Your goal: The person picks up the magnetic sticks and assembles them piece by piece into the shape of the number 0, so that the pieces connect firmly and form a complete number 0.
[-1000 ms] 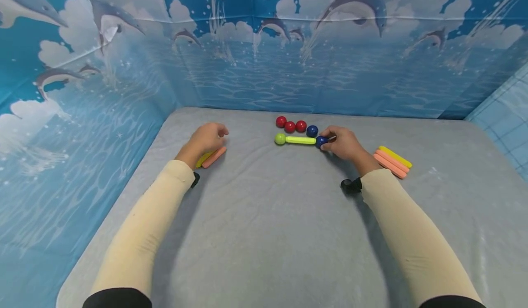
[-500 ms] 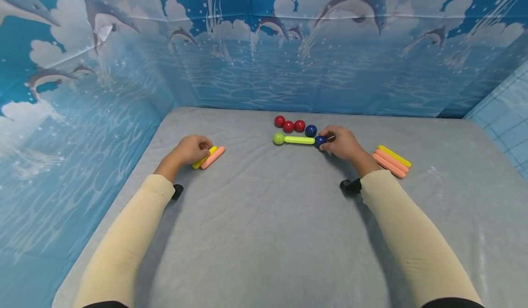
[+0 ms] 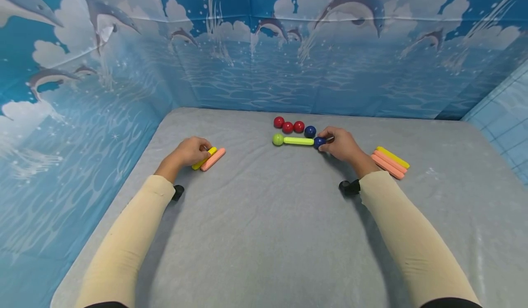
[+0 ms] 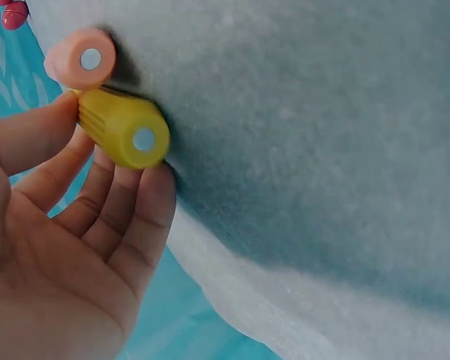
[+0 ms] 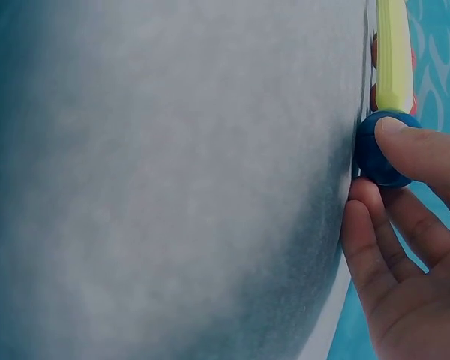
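Note:
My left hand (image 3: 189,152) pinches a yellow magnetic stick (image 4: 131,131) between thumb and fingers; its end shows a round silver disc. Right beside it lies a salmon-pink stick (image 3: 213,159), also disc-ended in the left wrist view. Over at the right, my right hand (image 3: 342,145) holds a dark blue ball (image 5: 379,150), thumb on top and fingers below. That ball sits at one end of a lime-green stick (image 3: 299,140), whose other end meets a green ball (image 3: 278,139).
Behind the green stick, several balls form a row: red ones (image 3: 288,127) and a second blue ball (image 3: 310,131). A bundle of yellow and salmon-pink sticks (image 3: 389,162) lies beyond my right wrist. A dolphin-print curtain (image 3: 255,79) rises behind the grey-covered table (image 3: 264,225).
My left hand has come back leftward and down, and its fingers have closed on the yellow stick. The right hand stays at the blue ball.

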The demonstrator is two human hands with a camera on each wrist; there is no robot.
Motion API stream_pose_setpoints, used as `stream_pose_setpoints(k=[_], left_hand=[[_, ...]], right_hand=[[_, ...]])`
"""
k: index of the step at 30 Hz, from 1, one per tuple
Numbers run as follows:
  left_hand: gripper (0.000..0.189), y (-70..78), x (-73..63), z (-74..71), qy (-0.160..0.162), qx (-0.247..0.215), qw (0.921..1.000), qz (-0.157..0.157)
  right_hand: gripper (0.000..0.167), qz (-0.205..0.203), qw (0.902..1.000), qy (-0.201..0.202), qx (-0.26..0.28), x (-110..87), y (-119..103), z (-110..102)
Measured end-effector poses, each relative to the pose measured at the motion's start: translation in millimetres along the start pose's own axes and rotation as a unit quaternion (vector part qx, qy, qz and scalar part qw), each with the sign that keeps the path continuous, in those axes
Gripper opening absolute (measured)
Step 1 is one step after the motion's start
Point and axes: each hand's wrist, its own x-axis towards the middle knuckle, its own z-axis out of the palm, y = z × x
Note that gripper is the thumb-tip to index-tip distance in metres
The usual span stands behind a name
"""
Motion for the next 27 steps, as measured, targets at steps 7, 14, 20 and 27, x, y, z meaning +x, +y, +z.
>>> stream_pose_setpoints(k=[7, 14, 20, 27], left_hand=[[0.035, -1.4, -0.9, 0.5, 0.016, 0.002, 0.9998, -0.013], [0.035, -2.8, -1.3, 1.3, 0.017, -0.004, 0.9998, -0.011], [0.036, -3.0, -0.8, 1.1, 0.024, -0.001, 0.9996, -0.013], [0.036, -4.5, -2.4, 1.6, 0.034, 0.003, 0.9994, -0.006]], right_hand=[[0.031, 0.006, 1.0000, -0.001, 0.001, -1.2, -2.1, 0.6], [0.032, 0.010, 0.9999, -0.001, 0.003, -1.5, -2.5, 1.0], [0.032, 0.005, 1.0000, 0.003, 0.002, -1.9, -1.1, 1.9], [0.031, -0.002, 1.0000, 0.006, 0.002, -1.4, -0.5, 3.0]])
